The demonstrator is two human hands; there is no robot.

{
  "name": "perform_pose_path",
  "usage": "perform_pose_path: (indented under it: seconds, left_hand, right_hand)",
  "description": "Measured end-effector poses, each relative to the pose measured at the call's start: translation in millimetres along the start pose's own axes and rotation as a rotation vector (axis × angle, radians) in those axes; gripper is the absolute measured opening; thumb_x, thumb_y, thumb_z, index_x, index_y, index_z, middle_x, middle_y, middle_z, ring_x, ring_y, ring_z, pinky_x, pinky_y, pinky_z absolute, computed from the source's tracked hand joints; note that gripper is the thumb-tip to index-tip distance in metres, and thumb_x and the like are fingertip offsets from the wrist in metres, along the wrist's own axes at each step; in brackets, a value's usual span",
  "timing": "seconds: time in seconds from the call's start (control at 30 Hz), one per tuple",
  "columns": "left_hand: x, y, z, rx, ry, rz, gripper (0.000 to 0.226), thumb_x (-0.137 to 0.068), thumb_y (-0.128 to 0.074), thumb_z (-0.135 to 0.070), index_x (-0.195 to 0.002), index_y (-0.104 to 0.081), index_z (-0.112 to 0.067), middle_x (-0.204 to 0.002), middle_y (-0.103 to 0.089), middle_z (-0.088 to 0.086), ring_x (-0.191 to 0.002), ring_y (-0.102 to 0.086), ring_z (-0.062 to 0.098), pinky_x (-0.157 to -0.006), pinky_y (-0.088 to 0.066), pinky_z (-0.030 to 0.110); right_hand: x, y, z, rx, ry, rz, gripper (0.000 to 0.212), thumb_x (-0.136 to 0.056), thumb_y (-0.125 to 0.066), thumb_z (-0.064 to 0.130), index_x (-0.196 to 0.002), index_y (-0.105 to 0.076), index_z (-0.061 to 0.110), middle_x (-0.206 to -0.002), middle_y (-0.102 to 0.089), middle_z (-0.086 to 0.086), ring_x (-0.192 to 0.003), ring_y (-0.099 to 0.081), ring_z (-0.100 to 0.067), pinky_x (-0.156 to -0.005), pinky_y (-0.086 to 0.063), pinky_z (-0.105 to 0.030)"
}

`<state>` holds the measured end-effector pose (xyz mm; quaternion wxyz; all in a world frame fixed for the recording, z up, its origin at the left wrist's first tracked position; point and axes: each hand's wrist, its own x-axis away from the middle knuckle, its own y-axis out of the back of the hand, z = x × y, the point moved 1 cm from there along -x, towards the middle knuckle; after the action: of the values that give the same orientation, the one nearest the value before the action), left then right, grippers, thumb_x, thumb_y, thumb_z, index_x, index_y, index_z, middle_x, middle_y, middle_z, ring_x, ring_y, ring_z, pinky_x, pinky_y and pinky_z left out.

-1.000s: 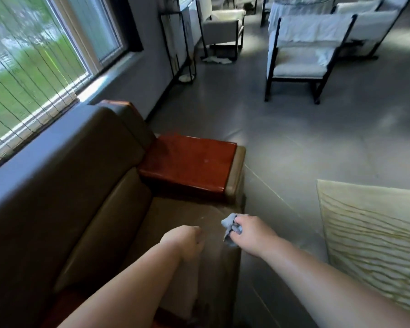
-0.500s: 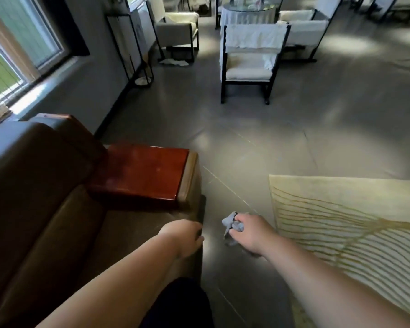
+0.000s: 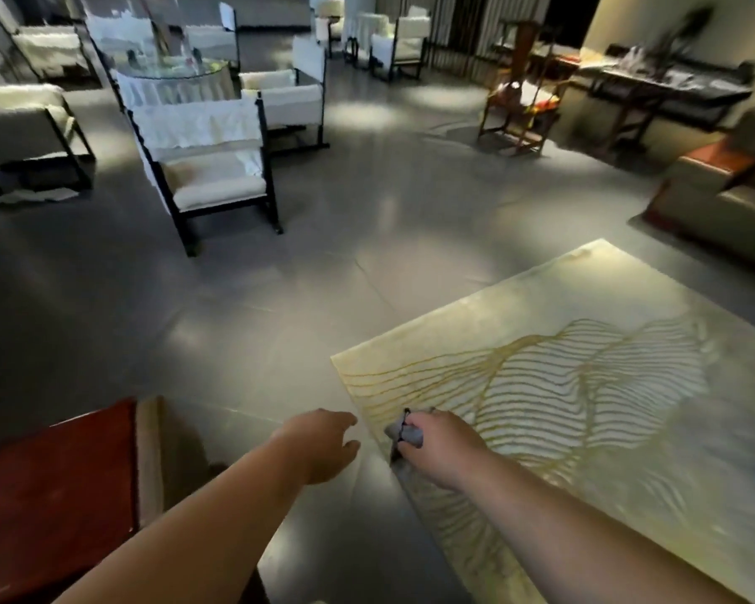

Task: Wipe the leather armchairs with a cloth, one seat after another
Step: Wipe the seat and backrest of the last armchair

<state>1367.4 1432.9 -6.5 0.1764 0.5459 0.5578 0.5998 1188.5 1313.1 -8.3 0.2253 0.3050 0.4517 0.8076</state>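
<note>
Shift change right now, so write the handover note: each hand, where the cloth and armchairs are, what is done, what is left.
Right hand: grip closed on the bunched grey cloth, held in the air above the near corner of the cream rug.
Left hand: empty, fingers loose, over the grey floor.
Near armchair: only its red wooden armrest shows, bottom left; neither hand touches it.
Another leather armchair sits at the far right, across the rug.
Done: cannot tell from this view which seats are wiped.
Left: probably carry the cloth to the far-right armchair and wipe it.

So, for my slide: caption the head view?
Right hand grips cloth over rug; left hand open.
</note>
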Motion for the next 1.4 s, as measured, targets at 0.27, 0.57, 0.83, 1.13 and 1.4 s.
perform_pose_path:
  seconds: [0.27,0.57,0.83,1.13,1.4]
  left_hand:
    - [-86.7,54.3,-71.4,-0.153,-0.316,0.007,0.056,-0.104,-0.052,-0.055,-0.156,-0.045,-0.035,-0.152,-0.057,-0.007,-0.137,-0.055,0.018,-0.112,-0.048,0.036]
    - [-117.5,22.6,-237.3,-0.36,-0.728,0.145,0.061,-0.105,-0.049,-0.055,-0.16,-0.038,-0.032,-0.16,-0.048,-0.003,-0.147,-0.044,0.02,-0.12,-0.036,0.038]
    - [-83.3,-40.6,-439.0,-0.468,-1.006,0.174,0.063,-0.104,-0.054,-0.054,-0.161,-0.04,-0.029,-0.159,-0.05,0.001,-0.145,-0.048,0.025,-0.114,-0.043,0.037]
    - [-26.3,-148.1,-673.1,-0.657,-1.168,0.213,0.06,-0.103,-0.052,-0.053,-0.158,-0.042,-0.031,-0.158,-0.05,0.002,-0.143,-0.049,0.026,-0.114,-0.043,0.04]
    - [11.7,-198.2,-817.6,-0.836,-1.292,0.267,0.057,-0.107,-0.049,-0.048,-0.159,-0.04,-0.026,-0.157,-0.05,0.008,-0.142,-0.05,0.031,-0.111,-0.042,0.04]
  right_hand:
    - [8.4,35.2,-70.7,-0.135,-0.241,-0.088,0.025,-0.1,-0.061,0.039,-0.115,-0.065,0.02,-0.12,-0.063,0.002,-0.095,-0.055,-0.014,-0.07,-0.035,-0.019]
    - [120.2,57.5,-187.6,-0.258,-0.575,-0.131,0.032,-0.103,-0.058,0.041,-0.128,-0.056,0.022,-0.122,-0.06,-0.005,-0.096,-0.057,-0.027,-0.08,-0.041,-0.039]
    - [242.8,69.6,-305.2,-0.364,-0.802,-0.189,0.038,-0.094,-0.057,0.05,-0.122,-0.052,0.025,-0.117,-0.062,-0.005,-0.094,-0.062,-0.029,-0.083,-0.055,-0.049]
    - [408.9,96.4,-465.1,-0.364,-0.939,-0.199,0.036,-0.096,-0.058,0.031,-0.129,-0.057,0.016,-0.124,-0.065,-0.01,-0.109,-0.062,-0.034,-0.075,-0.045,-0.034]
    - [511.2,114.1,-573.9,-0.241,-1.14,-0.163,0.026,-0.096,-0.055,0.033,-0.118,-0.063,0.021,-0.114,-0.07,-0.006,-0.097,-0.068,-0.032,-0.064,-0.041,-0.03]
